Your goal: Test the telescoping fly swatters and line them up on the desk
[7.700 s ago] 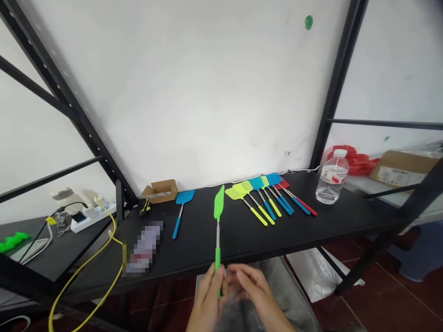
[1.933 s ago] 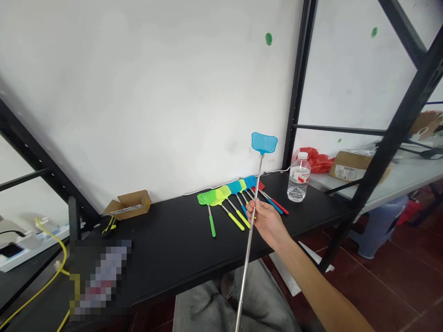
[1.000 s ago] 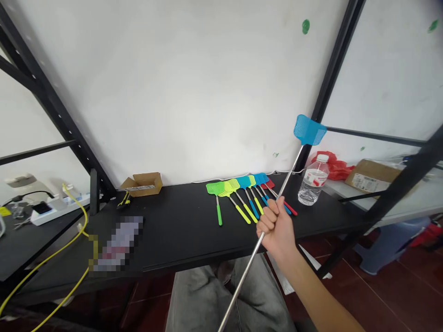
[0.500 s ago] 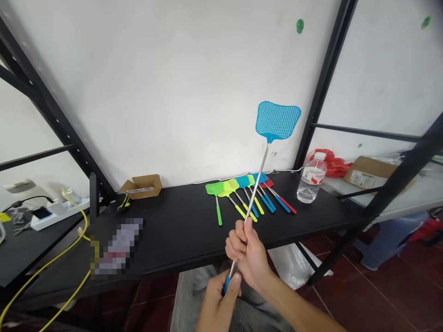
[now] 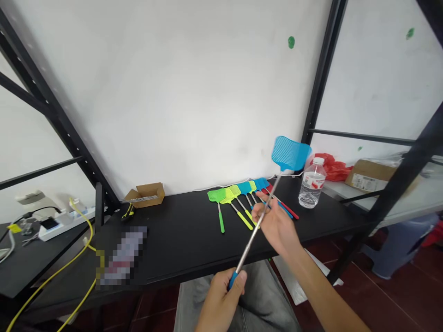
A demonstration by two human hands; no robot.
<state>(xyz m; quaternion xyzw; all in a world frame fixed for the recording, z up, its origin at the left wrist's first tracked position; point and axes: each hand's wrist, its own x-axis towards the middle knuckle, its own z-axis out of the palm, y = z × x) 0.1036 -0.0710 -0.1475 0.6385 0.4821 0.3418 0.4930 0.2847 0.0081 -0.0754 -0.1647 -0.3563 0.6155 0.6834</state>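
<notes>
My left hand [image 5: 221, 299] grips the blue handle of a telescopic fly swatter whose silver rod [image 5: 254, 233] is drawn out long, ending in a blue mesh head [image 5: 290, 153] raised up to the right. My right hand [image 5: 277, 225] sits partway along the rod, fingers loosely spread around it. Behind my hands, a fanned row of short fly swatters [image 5: 242, 200] in green, yellow, blue and red lies on the black shelf [image 5: 180, 240].
A clear water bottle [image 5: 311, 183] stands right of the row. A small open cardboard box [image 5: 145, 195] sits at the back left. Yellow cables [image 5: 83, 258] and a power strip [image 5: 58, 225] lie left. Black rack posts [image 5: 320, 78] frame the shelf.
The swatter has tilted down to the right. My left hand has taken the blue handle, and my right hand's tight grip on the rod has loosened and slid outward.
</notes>
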